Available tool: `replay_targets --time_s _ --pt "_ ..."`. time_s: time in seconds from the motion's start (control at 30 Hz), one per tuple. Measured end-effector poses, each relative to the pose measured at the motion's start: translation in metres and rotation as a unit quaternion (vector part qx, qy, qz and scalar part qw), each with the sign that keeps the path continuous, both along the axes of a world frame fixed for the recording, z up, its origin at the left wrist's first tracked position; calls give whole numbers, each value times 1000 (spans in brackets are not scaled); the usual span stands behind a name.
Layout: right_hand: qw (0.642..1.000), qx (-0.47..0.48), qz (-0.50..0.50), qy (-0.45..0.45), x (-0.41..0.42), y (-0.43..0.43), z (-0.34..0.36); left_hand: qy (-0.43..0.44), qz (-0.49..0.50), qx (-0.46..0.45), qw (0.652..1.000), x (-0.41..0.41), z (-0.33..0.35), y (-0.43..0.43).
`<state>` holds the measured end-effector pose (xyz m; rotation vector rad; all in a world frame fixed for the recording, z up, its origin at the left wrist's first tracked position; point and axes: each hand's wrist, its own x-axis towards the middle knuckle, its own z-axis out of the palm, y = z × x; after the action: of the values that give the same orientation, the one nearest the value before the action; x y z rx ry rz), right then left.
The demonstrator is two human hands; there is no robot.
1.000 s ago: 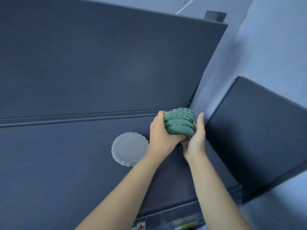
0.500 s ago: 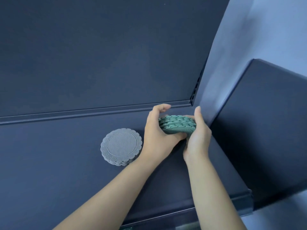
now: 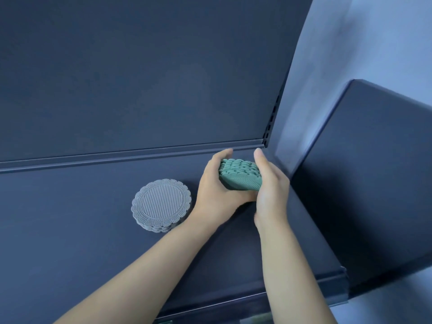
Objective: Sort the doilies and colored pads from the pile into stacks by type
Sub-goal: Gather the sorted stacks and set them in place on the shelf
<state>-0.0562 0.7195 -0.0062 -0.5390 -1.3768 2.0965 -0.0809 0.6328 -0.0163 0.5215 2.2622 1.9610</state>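
From the head camera I see both hands wrapped around a stack of green doilies (image 3: 240,175) near the back right corner of the dark shelf (image 3: 70,242). The left hand (image 3: 216,185) curls its fingers over the stack's left edge, thumb tucked under the front. The right hand (image 3: 271,190) clasps the right edge with its fingers bent round it. The stack is tilted, its scalloped rims facing up and its ribbed face towards me. I cannot tell whether its lower edge touches the shelf. A stack of grey doilies (image 3: 161,204) lies flat on the shelf just left of the left wrist. A dark side panel (image 3: 374,183) stands to the right.
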Motion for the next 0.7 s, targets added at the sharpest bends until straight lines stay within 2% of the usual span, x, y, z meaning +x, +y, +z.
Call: replay_targets --time_s 0.13,0.27,0.4,0.57,0.7 --pt "1000 19 11 19 1 -2 2 21 20 -10 1000 2 1 -1" --pt "1000 26 -1 0 2 -1 2 36 25 -19 999 3 2 -1" --pt "997 30 -64 11 2 0 2 44 32 -19 998 3 1 -2" --pt "999 37 -17 -12 1 -1 2 74 -1 -51 996 2 4 -3" --pt "999 38 -10 8 0 -1 2 99 -5 -59 993 3 7 -5"
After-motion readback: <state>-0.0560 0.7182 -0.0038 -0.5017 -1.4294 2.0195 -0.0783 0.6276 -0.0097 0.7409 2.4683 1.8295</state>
